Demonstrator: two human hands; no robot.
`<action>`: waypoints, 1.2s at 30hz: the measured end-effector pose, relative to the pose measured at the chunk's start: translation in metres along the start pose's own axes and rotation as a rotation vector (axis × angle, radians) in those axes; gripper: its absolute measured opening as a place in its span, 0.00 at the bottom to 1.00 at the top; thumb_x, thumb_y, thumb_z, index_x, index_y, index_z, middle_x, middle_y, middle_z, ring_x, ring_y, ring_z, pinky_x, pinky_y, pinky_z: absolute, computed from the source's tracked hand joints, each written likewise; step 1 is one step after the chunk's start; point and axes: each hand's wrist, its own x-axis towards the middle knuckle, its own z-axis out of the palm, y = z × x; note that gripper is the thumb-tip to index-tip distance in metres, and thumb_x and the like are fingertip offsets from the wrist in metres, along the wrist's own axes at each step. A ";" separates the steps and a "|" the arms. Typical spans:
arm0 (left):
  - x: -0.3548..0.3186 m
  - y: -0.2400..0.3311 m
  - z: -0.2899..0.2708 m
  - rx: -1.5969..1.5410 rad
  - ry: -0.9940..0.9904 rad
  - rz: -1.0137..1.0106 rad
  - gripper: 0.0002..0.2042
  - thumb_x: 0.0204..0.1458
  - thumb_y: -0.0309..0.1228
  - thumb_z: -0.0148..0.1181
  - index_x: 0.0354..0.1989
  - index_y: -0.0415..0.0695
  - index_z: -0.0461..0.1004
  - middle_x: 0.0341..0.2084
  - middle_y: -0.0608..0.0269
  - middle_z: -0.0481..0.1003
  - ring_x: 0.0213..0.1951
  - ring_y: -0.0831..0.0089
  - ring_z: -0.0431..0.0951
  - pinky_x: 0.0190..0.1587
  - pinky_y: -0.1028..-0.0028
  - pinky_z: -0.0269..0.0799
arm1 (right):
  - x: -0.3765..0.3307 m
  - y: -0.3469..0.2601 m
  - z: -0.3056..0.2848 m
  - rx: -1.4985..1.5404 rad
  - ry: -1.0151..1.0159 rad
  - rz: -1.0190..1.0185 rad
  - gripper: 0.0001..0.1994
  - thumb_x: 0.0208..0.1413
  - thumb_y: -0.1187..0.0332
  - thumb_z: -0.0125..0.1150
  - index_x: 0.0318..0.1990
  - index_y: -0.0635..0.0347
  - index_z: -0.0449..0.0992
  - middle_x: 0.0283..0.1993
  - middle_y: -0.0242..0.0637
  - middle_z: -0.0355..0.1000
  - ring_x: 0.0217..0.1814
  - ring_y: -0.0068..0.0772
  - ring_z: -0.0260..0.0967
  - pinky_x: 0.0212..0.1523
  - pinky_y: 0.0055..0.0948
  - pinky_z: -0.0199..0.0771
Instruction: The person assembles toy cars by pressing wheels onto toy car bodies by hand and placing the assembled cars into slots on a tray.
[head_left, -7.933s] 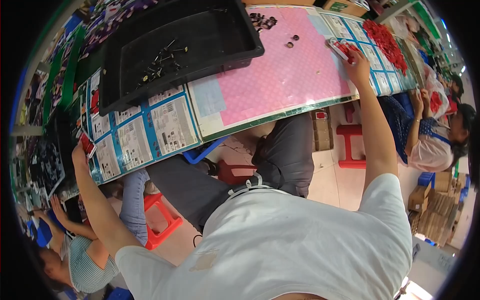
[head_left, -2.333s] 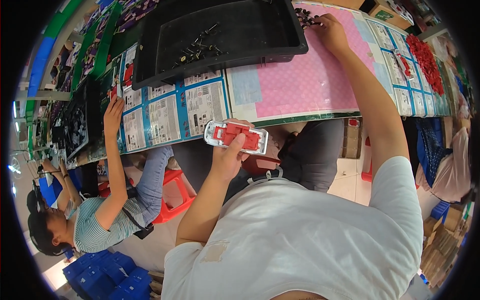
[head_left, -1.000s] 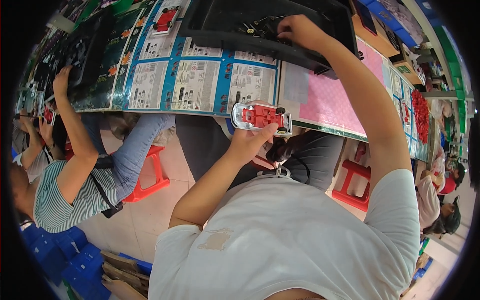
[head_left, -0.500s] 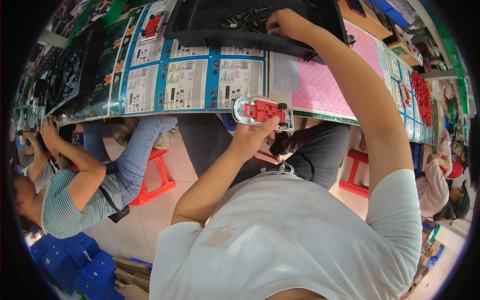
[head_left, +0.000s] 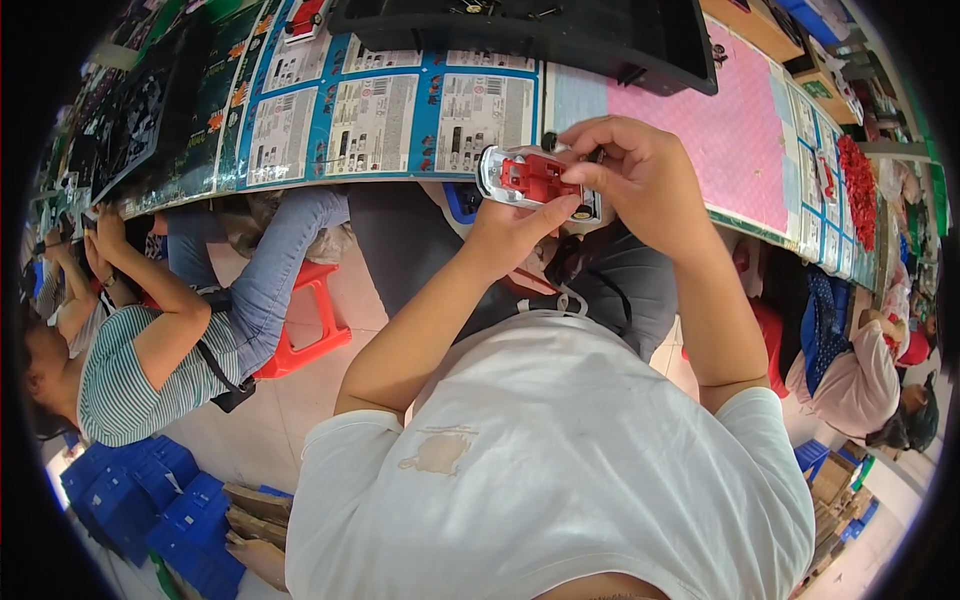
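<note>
My left hand (head_left: pixel 515 235) holds a toy car (head_left: pixel 528 178) by its lower edge, thumb pressing near the right end. Its underside faces up, showing a red base within a white and clear body. Black wheels sit at the car's right end. Over that same end, my right hand (head_left: pixel 640 175) has thumb and fingers bent close to the base. A small wheel axle (head_left: pixel 550 141) appears pinched in them, one black wheel sticking out beyond the car's upper edge. The rest of the axle is hidden by the fingers.
A black tray (head_left: pixel 540 38) with loose wheel axles stands on the table ahead. Another red-and-white toy car (head_left: pixel 303 18) lies left of it. Pink sheeting (head_left: pixel 735 140) covers the table at right, with a red pile (head_left: pixel 855 190) beyond. A person in stripes (head_left: pixel 155 385) sits at left.
My right hand has come out of the black tray back to the toy car, bringing a wheel axle. The left hand still holds the car. The whole view has tilted downward.
</note>
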 end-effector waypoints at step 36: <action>-0.025 0.000 0.008 0.367 -0.005 -0.083 0.27 0.45 0.26 0.70 0.55 0.43 0.69 0.50 0.60 0.74 0.52 0.67 0.76 0.55 0.65 0.72 | -0.016 -0.019 0.036 -0.234 -0.058 -0.034 0.26 0.37 0.69 0.80 0.46 0.61 0.77 0.45 0.36 0.76 0.40 0.31 0.73 0.43 0.28 0.74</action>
